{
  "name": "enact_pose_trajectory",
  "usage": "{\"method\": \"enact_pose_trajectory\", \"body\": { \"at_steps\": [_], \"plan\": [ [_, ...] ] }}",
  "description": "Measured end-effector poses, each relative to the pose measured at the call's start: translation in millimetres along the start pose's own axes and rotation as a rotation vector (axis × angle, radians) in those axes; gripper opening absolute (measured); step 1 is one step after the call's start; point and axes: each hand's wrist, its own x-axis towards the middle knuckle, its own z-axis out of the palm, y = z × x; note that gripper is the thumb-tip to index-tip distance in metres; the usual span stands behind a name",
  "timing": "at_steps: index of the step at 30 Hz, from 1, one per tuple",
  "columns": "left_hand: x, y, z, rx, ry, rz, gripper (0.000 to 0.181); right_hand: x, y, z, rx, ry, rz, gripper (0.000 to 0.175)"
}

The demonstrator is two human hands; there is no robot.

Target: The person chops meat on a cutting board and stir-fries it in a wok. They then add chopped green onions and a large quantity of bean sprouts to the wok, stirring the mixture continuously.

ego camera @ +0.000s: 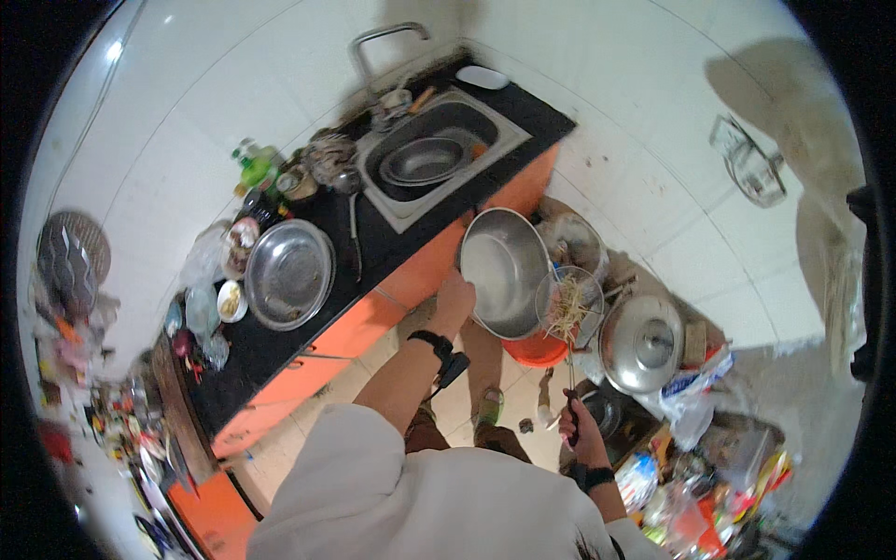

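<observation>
My left hand [456,301] grips the near-left side of a large metal pot [507,269], tilted so its inside shows. Cloudy, pale liquid appears to lie in the pot. In my right hand [588,430] is the dark handle of a mesh strainer [593,311]. Thin, pale yellowish strands [568,306], perhaps noodles or sprouts, rest in the strainer, right beside the pot's rim. Below both is a red-orange basin [537,350], partly hidden by them.
A black counter [262,378] holds a steel sink [420,210] with a basin [425,161] in it, a ladle [354,231], a metal dish [288,274] and several bottles [255,168]. To the right are a pot lid [640,343] and heaped plastic bags [689,514].
</observation>
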Motion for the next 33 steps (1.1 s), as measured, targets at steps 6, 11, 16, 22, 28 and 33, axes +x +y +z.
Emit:
{"method": "enact_pose_trajectory", "body": {
  "at_steps": [6,11,16,22,28,33],
  "plan": [
    [-91,-55,-31,-0.759,-0.031,-0.141,0.043,-34,-40,76,-0.392,-0.165,-0.026,0.036],
    [-165,-90,-77,-1.000,0.052,-0.185,0.044,-54,-32,147,-0.540,-0.305,0.064,0.037],
    [-237,-157,-128,-1.205,0.139,-0.224,0.047,-56,12,220,-0.687,-0.408,0.348,0.029],
    [-349,-273,-190,-1.320,0.484,-0.296,0.044,-55,113,332,-0.947,-0.529,0.475,0.045],
    [-452,-412,-215,-1.439,0.846,-0.374,0.030,-45,253,430,-1.116,-0.695,0.615,0.044],
    [-513,-501,-217,-1.558,1.051,-0.481,0.038,-31,364,485,-1.124,-0.667,0.764,0.039]
  ]
}}
